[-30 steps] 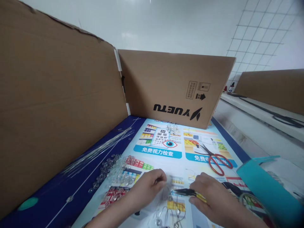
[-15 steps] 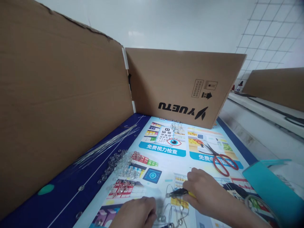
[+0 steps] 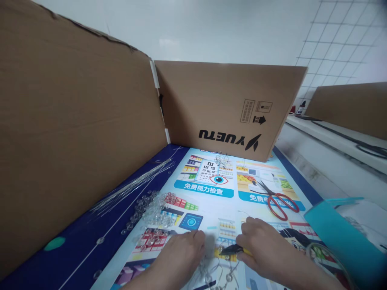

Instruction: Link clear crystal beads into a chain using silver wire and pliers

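My right hand (image 3: pixel 256 243) is closed around a pair of pliers (image 3: pixel 231 249) with dark jaws and a yellow handle, the jaws pointing left. Just left of the jaws is my left hand (image 3: pixel 184 253), its fingers bent together; whatever they pinch is hidden. Below and between the hands lies a tangle of thin wire with clear beads (image 3: pixel 229 277). A heap of loose clear beads (image 3: pixel 154 211) spreads over the printed sheet to the left. Beyond my right hand rest red-handled scissors (image 3: pixel 279 203), blades partly apart.
Cut wires (image 3: pixel 133 187) lie in a bundle along the left cardboard wall (image 3: pixel 75 121). A printed cardboard panel (image 3: pixel 223 104) stands at the back, with a small wire-and-bead cluster (image 3: pixel 222 159) before it. On the right are a teal case (image 3: pixel 341 237) and a round coil (image 3: pixel 323 257).
My left hand has moved up and slightly right, toward the plier jaws. The pliers have shifted slightly right and down, still in my right hand. The view has turned a little.
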Demonstrator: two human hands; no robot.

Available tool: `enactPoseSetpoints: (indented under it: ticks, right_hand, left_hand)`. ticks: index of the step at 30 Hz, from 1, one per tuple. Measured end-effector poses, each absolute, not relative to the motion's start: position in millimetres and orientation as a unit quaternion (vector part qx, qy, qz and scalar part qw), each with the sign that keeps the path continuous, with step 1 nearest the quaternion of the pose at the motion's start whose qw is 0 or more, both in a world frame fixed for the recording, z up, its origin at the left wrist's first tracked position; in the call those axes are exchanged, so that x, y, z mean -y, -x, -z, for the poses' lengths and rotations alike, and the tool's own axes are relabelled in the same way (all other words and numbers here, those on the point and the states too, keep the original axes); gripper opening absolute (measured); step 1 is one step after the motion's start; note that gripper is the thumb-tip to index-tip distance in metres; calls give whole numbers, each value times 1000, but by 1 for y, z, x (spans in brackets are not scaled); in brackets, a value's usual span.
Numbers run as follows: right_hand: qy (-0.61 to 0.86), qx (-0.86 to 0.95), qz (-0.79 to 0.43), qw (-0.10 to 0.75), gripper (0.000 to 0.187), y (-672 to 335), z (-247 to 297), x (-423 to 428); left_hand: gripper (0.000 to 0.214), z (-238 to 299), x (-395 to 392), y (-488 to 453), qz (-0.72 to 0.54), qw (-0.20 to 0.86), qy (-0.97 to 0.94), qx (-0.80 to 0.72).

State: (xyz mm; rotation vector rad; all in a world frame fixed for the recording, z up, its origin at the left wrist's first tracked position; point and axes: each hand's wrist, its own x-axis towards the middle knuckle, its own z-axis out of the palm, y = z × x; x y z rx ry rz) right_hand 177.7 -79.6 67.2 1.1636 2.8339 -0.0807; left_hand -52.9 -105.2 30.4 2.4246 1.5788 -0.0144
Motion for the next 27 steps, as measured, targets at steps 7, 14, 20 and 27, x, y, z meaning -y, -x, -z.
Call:
enactPoseSetpoints:
  ticks: [7, 14, 20, 27]
  right_hand:
    - [-375, -924, 51, 43, 15, -186, -72, 77]
    - [-368, -926, 54, 62, 17, -199, -90, 70]
    - [-373, -926, 20, 45, 13, -196, -84, 71]
    - [-332, -941, -28, 55, 13, -188, -72, 71]
  left_hand:
    - [18, -18, 95, 53, -45, 157, -839, -519]
    - [16, -14, 97, 58, -67, 195, -825, -526]
    - [17, -15, 97, 58, -80, 200, -824, -524]
    - [16, -20, 96, 57, -98, 219, -818, -522]
